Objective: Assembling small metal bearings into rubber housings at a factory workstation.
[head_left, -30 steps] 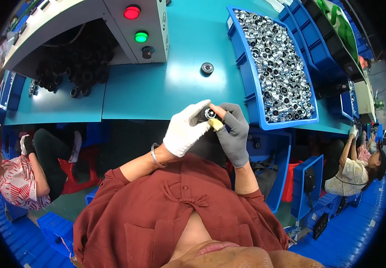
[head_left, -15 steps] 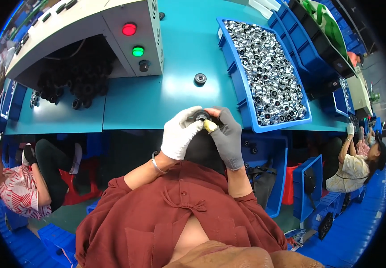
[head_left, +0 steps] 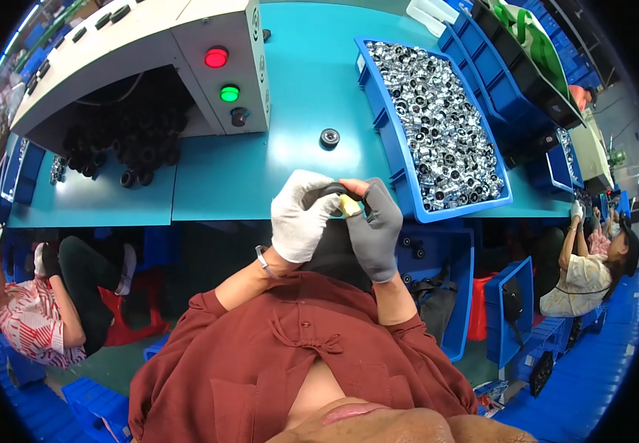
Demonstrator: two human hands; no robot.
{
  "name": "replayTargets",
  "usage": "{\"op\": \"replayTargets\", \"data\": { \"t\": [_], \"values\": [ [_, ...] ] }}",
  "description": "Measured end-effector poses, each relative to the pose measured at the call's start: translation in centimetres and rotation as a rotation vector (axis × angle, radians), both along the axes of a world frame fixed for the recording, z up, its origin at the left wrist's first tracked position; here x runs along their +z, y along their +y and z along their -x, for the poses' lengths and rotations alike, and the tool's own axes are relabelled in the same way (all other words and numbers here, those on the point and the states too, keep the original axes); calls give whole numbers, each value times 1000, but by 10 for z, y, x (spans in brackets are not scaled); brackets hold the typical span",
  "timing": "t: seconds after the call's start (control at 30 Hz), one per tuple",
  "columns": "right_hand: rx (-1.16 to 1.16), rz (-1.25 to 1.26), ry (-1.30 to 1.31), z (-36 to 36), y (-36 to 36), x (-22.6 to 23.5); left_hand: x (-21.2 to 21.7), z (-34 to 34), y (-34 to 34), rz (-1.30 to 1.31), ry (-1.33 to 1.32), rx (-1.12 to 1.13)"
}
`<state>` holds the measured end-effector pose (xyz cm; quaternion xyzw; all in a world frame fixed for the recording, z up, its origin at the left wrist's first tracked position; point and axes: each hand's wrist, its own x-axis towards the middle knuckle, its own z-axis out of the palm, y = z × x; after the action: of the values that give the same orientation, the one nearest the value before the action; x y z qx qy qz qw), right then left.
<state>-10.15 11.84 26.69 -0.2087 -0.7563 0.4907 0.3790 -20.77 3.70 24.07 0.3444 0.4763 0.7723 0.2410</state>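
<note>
Over the front edge of the bench, both my hands hold one small black wheel [head_left: 333,189] between them. My left hand [head_left: 296,221], in a white glove, pinches its left side with thumb and fingers. My right hand [head_left: 376,230] wears a grey glove, with a yellow cover on the thumb and a bare index fingertip. It grips the wheel's right side. The wheel is tilted, so mostly its dark rim shows; the fingers hide the rest. Another small wheel [head_left: 330,139], black with a pale hub, lies on the bench beyond my hands.
A blue crate [head_left: 432,215] full of clear hubs with black centres stands at the right. At the left, a pale machine [head_left: 220,29] with red and green buttons has a heap of black wheels [head_left: 124,144] in its opening. Blue bins [head_left: 458,295] stand below the bench. People sit on both sides.
The held wheel has tipped from showing its open face and pale hub to a more edge-on view. Both hands keep their grip and stay nearly in place.
</note>
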Motion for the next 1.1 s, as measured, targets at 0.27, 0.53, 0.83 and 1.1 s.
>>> {"op": "replayTargets", "data": {
  "t": [0.27, 0.53, 0.83, 1.1],
  "values": [
    [-70, 8, 2, 15, -2, -5, -6, 9, 13, 28, -281, -5],
    [-68, -60, 20, 8, 12, -13, -8, 27, 11, 229, 181, -45],
    [-140, -240, -47, 12, 5, -14, -10, 23, 22, 171, -81, -71],
    [116, 243, 65, 2, 20, -7, -2, 22, 13, 159, -159, -132]
  ]
}}
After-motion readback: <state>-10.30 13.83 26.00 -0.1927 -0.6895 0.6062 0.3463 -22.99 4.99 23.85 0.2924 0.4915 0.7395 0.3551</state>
